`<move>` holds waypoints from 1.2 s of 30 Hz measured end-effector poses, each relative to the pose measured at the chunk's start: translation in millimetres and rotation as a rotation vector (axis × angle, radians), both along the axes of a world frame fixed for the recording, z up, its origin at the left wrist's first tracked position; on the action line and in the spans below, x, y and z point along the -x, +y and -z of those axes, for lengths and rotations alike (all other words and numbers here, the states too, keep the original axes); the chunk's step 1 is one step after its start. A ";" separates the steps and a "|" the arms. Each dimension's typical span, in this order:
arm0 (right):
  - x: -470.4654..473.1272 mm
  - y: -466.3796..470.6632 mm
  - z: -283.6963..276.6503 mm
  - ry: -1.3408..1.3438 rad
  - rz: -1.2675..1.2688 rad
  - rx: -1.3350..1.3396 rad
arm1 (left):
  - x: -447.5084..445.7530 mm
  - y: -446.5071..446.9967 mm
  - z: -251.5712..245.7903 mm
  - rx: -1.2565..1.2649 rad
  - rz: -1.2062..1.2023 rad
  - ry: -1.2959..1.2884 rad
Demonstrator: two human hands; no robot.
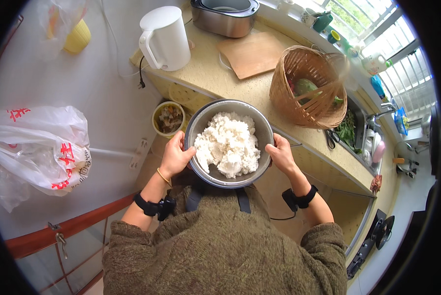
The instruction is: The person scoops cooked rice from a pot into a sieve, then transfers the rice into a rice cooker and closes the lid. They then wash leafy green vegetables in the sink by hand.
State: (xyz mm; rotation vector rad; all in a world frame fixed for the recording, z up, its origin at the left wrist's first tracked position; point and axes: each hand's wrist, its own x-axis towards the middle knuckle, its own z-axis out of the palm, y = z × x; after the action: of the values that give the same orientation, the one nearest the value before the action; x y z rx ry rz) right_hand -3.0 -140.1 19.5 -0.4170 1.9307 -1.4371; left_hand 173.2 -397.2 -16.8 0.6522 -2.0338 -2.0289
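Note:
Between my two hands is a round metal bowl (pixel 226 181), held in front of my body with its open top towards me. It looks like a rice cooker's inner pot. A white clumpy heap, apparently cooked rice (pixel 229 143), lies in it, with bare grey wall showing around it. My left hand (pixel 176 155) grips the left rim, thumb on top and fingers mostly hidden beneath. On the opposite rim my right hand (pixel 280 153) has the same hold. A bin with food scraps (pixel 170 118) stands just beyond my left hand.
On the counter (pixel 205 70) stand a white electric kettle (pixel 167 40), a cooker body (pixel 224 18), a wooden board (pixel 252 51) and a wicker basket (pixel 305 92) with vegetables. Scissors (pixel 331 139) lie by the sink (pixel 359 127). A plastic bag (pixel 69 147) hangs left, above a wooden-framed door (pixel 76 225).

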 end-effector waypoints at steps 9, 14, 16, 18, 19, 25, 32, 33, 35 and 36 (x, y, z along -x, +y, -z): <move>-36.9 -12.6 19.0 -0.196 0.031 0.080 | -22.4 -21.5 -42.1 0.116 0.050 -0.207; -43.4 -36.9 10.3 -0.194 0.046 0.130 | -24.0 -44.3 -53.2 0.084 0.019 -0.157; -41.6 -51.0 9.5 -0.119 0.058 0.121 | -21.2 -56.5 -49.6 0.145 -0.013 -0.033; -38.4 -63.6 11.2 -0.081 0.099 0.117 | -18.5 -72.1 -45.5 0.182 -0.015 -0.029; -35.8 -71.0 13.3 0.005 0.127 0.141 | -15.7 -79.6 -42.7 0.203 -0.022 -0.021; -1.5 -102.3 35.0 0.310 0.130 0.186 | 10.0 -109.8 -26.8 0.210 -0.064 0.082; 51.3 -124.9 41.5 0.256 0.198 0.341 | 61.0 -126.7 -30.6 0.406 -0.019 0.047; 61.1 -123.9 33.6 0.170 0.226 0.326 | 70.3 -122.7 -33.6 0.356 -0.023 0.061; 82.9 -118.0 8.6 0.236 0.198 0.247 | 88.9 -117.5 -48.2 0.320 -0.029 0.065; 94.4 -114.7 -8.4 0.229 0.171 0.232 | 96.2 -112.5 -58.5 0.265 -0.037 0.125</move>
State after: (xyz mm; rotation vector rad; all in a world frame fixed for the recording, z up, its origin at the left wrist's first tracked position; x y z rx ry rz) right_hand -97.4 -254.7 27.9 -0.5552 2.0242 -1.8022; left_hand 77.0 -509.7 41.6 0.4938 -2.1458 -1.6921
